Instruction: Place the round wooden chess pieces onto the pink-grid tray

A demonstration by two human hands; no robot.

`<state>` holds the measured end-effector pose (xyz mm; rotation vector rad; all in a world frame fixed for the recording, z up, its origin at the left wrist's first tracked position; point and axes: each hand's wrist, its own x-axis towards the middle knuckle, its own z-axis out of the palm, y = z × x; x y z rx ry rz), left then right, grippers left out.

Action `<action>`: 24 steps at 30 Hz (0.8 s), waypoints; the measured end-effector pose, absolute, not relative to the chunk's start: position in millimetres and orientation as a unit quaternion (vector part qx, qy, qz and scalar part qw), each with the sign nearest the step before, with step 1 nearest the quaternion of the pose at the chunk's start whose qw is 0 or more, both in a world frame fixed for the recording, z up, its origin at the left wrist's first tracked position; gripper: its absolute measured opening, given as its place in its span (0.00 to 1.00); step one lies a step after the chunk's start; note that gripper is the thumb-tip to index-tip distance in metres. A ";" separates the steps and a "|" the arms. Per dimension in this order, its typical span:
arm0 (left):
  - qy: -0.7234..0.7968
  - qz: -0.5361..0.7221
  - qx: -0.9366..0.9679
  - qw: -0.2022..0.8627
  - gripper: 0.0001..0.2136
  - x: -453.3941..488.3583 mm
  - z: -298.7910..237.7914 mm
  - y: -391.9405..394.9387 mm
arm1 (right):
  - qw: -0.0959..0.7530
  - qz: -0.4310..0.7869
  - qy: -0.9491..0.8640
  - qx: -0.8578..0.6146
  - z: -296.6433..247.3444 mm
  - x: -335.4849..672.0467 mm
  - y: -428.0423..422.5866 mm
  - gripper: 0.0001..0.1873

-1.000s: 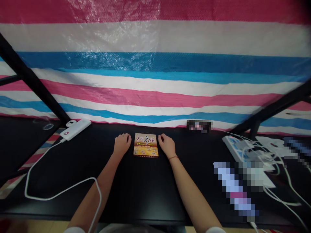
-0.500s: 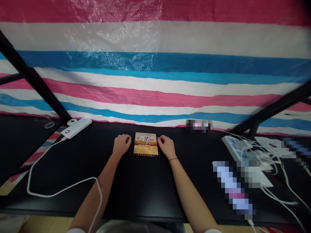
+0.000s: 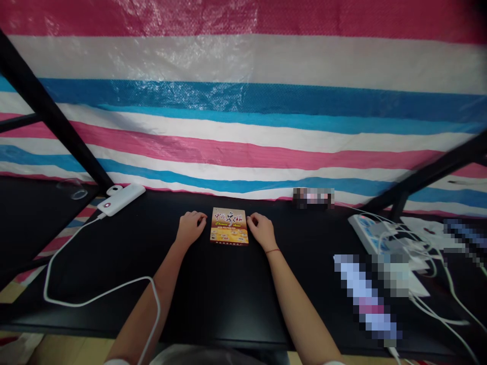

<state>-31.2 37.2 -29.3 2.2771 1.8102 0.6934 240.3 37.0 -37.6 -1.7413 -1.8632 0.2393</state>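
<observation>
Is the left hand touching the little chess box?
Apart: the head view shows a thin strip of black table between the left hand and the chess box.

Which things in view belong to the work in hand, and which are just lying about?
Likely in the work:
Chinese chess box, between the hands
left hand
right hand

Apparently just lying about:
white device at left
white cable running from it
power strip at right
long pixelated object

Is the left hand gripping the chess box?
No, the left hand is beside the chess box, with a strip of black table showing between them.
</observation>
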 end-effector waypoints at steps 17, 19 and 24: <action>0.600 0.233 0.761 0.075 0.09 -31.9 -31.0 37.5 | 0.291 0.094 -0.698 -0.647 -36.8 240.5 36.4 0.14; 0.600 0.233 0.762 0.076 0.09 -31.9 -30.8 37.2 | 0.291 0.092 -0.699 -0.647 -36.7 240.4 36.2 0.15; 0.600 0.233 0.761 0.077 0.09 -32.2 -30.8 37.0 | 0.291 0.092 -0.697 -0.649 -37.3 240.4 36.3 0.14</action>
